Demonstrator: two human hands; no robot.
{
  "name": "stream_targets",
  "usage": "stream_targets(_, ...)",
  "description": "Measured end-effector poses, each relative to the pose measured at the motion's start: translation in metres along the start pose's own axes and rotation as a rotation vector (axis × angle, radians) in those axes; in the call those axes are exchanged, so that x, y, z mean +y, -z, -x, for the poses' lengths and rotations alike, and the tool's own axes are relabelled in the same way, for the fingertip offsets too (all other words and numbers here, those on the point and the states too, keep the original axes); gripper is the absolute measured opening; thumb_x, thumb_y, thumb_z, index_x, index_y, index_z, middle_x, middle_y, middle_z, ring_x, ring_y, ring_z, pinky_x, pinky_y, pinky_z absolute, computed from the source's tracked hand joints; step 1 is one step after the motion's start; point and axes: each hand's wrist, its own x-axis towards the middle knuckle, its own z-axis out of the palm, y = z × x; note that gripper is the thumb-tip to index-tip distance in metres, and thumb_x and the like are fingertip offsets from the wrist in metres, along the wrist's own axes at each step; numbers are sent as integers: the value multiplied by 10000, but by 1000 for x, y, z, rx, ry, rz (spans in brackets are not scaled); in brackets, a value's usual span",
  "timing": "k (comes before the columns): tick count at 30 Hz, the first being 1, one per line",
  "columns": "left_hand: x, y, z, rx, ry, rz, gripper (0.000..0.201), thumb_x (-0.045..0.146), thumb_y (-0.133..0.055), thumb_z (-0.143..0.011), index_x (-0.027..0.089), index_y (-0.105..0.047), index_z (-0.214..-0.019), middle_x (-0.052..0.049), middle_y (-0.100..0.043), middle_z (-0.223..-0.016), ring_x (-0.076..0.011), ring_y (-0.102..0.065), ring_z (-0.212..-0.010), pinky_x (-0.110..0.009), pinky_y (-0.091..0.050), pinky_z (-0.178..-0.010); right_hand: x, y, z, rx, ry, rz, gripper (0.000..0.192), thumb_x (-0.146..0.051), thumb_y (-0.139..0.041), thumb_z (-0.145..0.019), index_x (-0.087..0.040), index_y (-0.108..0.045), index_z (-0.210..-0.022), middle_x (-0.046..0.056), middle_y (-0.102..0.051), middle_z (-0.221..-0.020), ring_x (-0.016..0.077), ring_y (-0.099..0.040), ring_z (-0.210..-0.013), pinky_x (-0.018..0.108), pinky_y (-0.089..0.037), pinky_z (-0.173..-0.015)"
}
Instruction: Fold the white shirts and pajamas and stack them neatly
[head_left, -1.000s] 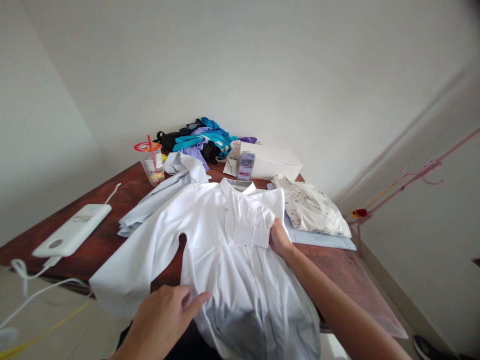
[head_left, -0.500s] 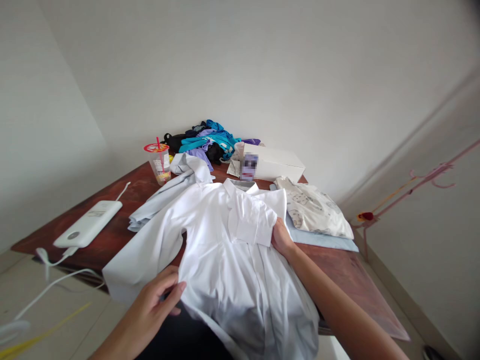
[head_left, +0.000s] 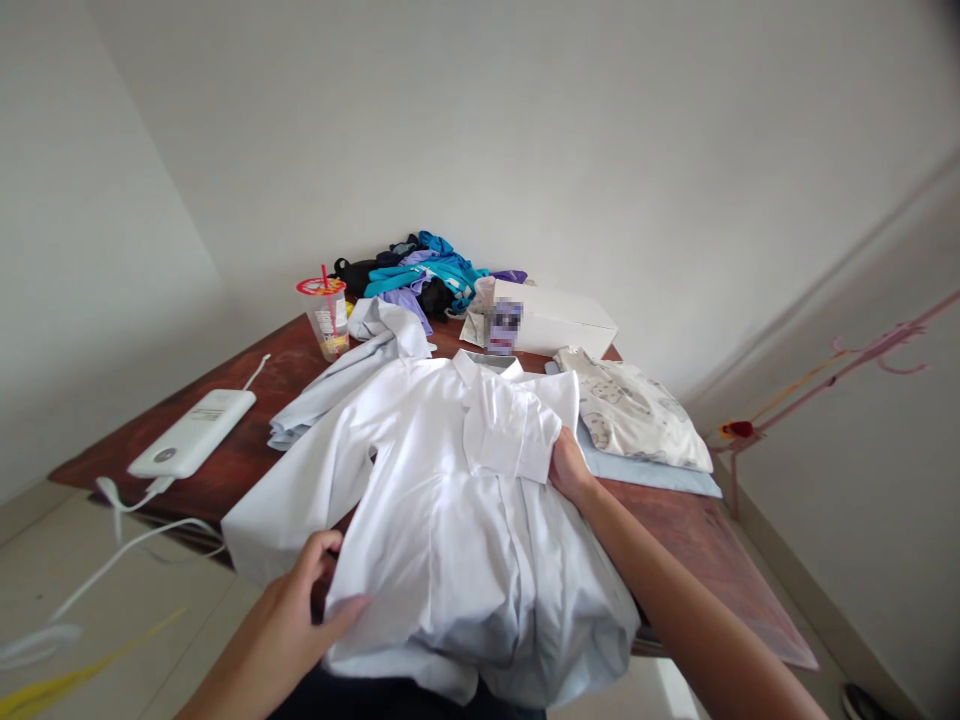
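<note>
A white long-sleeved shirt [head_left: 420, 510] lies front up across the table, its collar pointing away from me. One sleeve stretches out to the left; the other is folded over the chest, its cuff near the middle. My right hand [head_left: 571, 465] is closed on the shirt's right side, beside that folded cuff, with its fingertips hidden by cloth. At the shirt's lower left edge, my left hand [head_left: 311, 590] has its thumb on top of the fabric and its fingers curled at the edge, partly out of sight. The hem lies bunched toward me.
A power bank [head_left: 193, 432] with a white cable and a plastic cup [head_left: 328, 325] with a straw stand left. A crumpled pale garment [head_left: 352, 375], a clothes heap [head_left: 427, 275] and a white box [head_left: 562, 318] lie behind. Folded clothes [head_left: 637, 415] rest right, near a pink rack [head_left: 825, 375].
My left hand has shifted left and slightly down along the shirt's edge. The lower hem has come up and bunched near the table's front. My right hand stays at the folded sleeve.
</note>
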Motion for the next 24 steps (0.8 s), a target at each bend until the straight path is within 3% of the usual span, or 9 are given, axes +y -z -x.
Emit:
stream_targets(2,-13,2,4,-14,-14,-73,572,474,-828,-697,250,-606,-1175,-85,-765,-1021,-282,-742,-901,-311,-603,-765,-2,-1,1,-1,7,2,224,-434,-803,-754,-235,-737,-834,45,-785,-861,308,-711,-948,402,-578,-825)
stream_targets(4,-22,8,10,-112,-2,-59,555,490,-799,-730,243,-626,-1196,-106,-763,-1115,-302,-739,-996,-347,-606,-851,-3,-3,1,5,9,2,245,-453,-805,-752,-237,-738,-846,43,-783,-852,306,-713,-927,409,-580,-816)
stream_targets(7,-24,11,21,-279,108,-33,580,579,-728,-800,245,-660,-1270,-114,-728,-1285,-342,-678,-1206,-420,-553,-1026,-5,-4,1,15,6,13,290,-495,-810,-744,-244,-736,-870,38,-779,-831,308,-716,-911,419,-583,-813)
stream_targets(9,-24,5,28,-328,169,-70,591,617,-695,-807,246,-700,-1266,-108,-730,-1297,-364,-646,-1261,-445,-515,-1082,-6,-4,1,12,-3,10,299,-499,-813,-741,-243,-734,-875,39,-776,-822,310,-717,-916,420,-582,-816)
stream_targets(14,-42,-18,21,-209,78,-188,436,527,-685,-715,212,-799,-994,-118,-799,-1059,-390,-716,-1085,-466,-541,-1028,-6,-3,1,-2,-16,-39,264,-445,-824,-737,-233,-738,-867,45,-779,-836,313,-716,-936,419,-581,-824)
stream_targets(18,-58,-17,6,-80,57,-74,361,488,-692,-655,211,-797,-860,-112,-805,-959,-401,-717,-1055,-499,-540,-1029,-5,-2,0,-17,-23,-63,285,-462,-831,-733,-228,-738,-867,46,-775,-809,313,-722,-926,421,-582,-827)
stream_targets(21,-55,-17,8,-40,124,101,341,480,-689,-672,213,-789,-860,-97,-797,-882,-391,-718,-1040,-506,-566,-983,-5,-3,-1,-14,-28,-46,314,-490,-830,-729,-226,-738,-870,45,-775,-808,308,-726,-915,420,-581,-827)
stream_targets(24,-50,-16,19,-19,292,318,331,425,-669,-635,222,-772,-876,-69,-792,-868,-364,-734,-975,-471,-600,-899,-7,-4,-1,5,-16,-46,294,-483,-819,-741,-233,-738,-874,46,-785,-857,302,-722,-927,411,-579,-831)
